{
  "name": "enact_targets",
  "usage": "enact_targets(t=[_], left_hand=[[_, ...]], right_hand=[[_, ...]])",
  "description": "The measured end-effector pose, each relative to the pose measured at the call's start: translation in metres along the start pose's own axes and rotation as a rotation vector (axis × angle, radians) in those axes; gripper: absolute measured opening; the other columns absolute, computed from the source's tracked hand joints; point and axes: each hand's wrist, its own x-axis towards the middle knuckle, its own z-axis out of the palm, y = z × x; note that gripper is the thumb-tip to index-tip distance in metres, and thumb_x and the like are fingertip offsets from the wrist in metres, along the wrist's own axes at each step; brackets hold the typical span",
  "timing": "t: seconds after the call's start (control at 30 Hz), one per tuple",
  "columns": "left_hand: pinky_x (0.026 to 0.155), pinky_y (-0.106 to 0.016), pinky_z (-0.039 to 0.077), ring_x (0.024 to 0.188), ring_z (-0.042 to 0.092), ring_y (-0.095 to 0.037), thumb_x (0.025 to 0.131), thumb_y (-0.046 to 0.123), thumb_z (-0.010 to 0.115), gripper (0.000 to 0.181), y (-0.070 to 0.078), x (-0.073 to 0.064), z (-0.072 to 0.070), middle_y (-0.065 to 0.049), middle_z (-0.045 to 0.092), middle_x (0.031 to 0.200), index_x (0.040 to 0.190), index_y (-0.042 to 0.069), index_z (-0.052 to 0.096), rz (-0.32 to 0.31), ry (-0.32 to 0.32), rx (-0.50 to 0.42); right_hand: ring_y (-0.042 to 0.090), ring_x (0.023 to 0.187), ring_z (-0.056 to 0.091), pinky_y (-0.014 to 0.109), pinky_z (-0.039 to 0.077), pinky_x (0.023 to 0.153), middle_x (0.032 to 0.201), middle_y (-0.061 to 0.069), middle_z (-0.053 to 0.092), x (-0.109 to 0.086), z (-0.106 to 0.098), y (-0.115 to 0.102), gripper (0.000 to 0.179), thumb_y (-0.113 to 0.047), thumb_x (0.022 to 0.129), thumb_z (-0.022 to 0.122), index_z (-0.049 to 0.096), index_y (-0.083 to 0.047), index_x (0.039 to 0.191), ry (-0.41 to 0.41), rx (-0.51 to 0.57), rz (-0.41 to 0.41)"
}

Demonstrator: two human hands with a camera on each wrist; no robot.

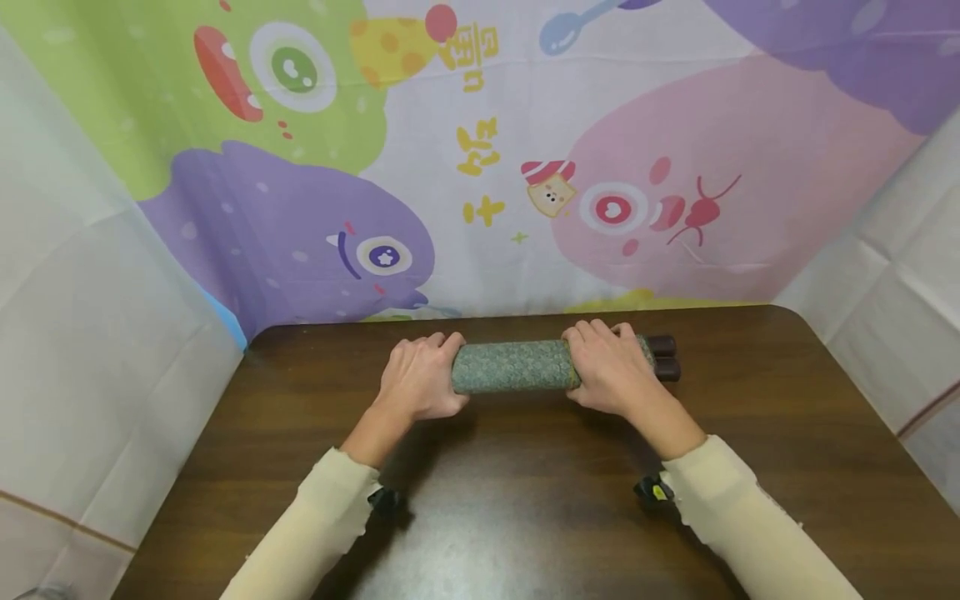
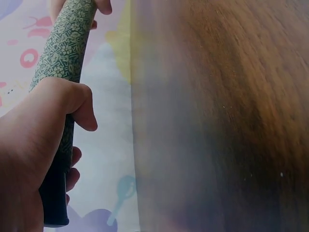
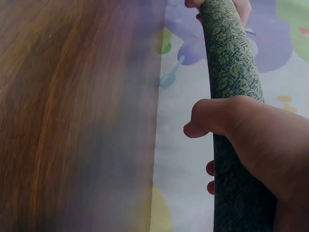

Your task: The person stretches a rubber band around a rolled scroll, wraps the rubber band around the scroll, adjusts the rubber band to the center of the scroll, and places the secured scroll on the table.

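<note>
A rolled scroll (image 1: 513,367) in green, flower-patterned cloth lies crosswise between both hands near the table's far edge, seemingly raised off the wood. My left hand (image 1: 420,375) grips its left end; in the left wrist view the thumb and fingers wrap round the scroll (image 2: 65,48), and a dark knob (image 2: 55,208) pokes out below. My right hand (image 1: 609,362) holds it toward the right end, where two dark roller ends (image 1: 664,369) stick out past the fingers. In the right wrist view that thumb crosses the patterned scroll (image 3: 229,53). Part of the cloth is hidden under each hand.
The dark brown wooden table (image 1: 510,500) has rounded far corners. Behind it hangs a cloth (image 1: 480,267) printed with cartoon monsters. Pale sheeting (image 1: 90,333) covers the left side, with similar sheeting (image 1: 900,250) on the right.
</note>
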Motion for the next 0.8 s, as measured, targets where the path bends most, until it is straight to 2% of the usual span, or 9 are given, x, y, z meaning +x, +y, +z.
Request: enact_targets(t=[0.27,0.43,0.6,0.7,0.8], left_hand=[[0.073,-0.05,0.061,0.085,0.078,-0.034,0.068,0.052,0.097,0.074,0.0,-0.001,0.004,-0.009,0.079,0.102,0.126,0.015,0.069,-0.008,-0.01,0.015],[0.075,-0.051,0.061,0.087,0.079,-0.034,0.07,0.052,0.097,0.074,0.006,0.001,0.004,-0.009,0.079,0.103,0.128,0.016,0.069,-0.001,-0.031,0.003],[0.074,-0.049,0.061,0.087,0.079,-0.033,0.07,0.053,0.097,0.073,0.01,0.003,0.005,-0.008,0.079,0.102,0.127,0.016,0.069,0.005,-0.018,0.009],[0.073,-0.048,0.06,0.087,0.079,-0.032,0.069,0.053,0.096,0.073,0.01,0.003,0.006,-0.007,0.079,0.101,0.126,0.016,0.069,0.006,-0.002,0.025],[0.074,-0.048,0.06,0.088,0.078,-0.031,0.07,0.054,0.096,0.073,0.006,0.002,0.007,-0.007,0.079,0.102,0.127,0.017,0.069,0.003,-0.001,0.035]], right_hand=[[0.034,0.126,0.067,0.064,0.053,0.107,0.132,0.011,0.074,0.002,0.001,-0.007,0.085,-0.045,0.077,0.104,0.066,-0.006,0.142,0.009,-0.021,-0.003],[0.032,0.127,0.067,0.061,0.053,0.109,0.132,0.01,0.074,0.004,0.002,-0.015,0.084,-0.046,0.079,0.102,0.066,-0.006,0.143,-0.002,-0.034,-0.036],[0.03,0.125,0.069,0.06,0.054,0.108,0.132,0.009,0.074,0.004,0.002,-0.021,0.087,-0.047,0.078,0.103,0.066,-0.006,0.145,0.014,-0.04,-0.037],[0.031,0.127,0.069,0.061,0.053,0.108,0.136,0.01,0.074,0.005,0.002,-0.02,0.092,-0.048,0.077,0.103,0.064,-0.007,0.149,0.008,-0.022,-0.029],[0.035,0.134,0.067,0.066,0.051,0.11,0.146,0.012,0.071,0.005,0.0,-0.016,0.1,-0.052,0.079,0.101,0.057,-0.01,0.158,-0.042,0.014,-0.013]])
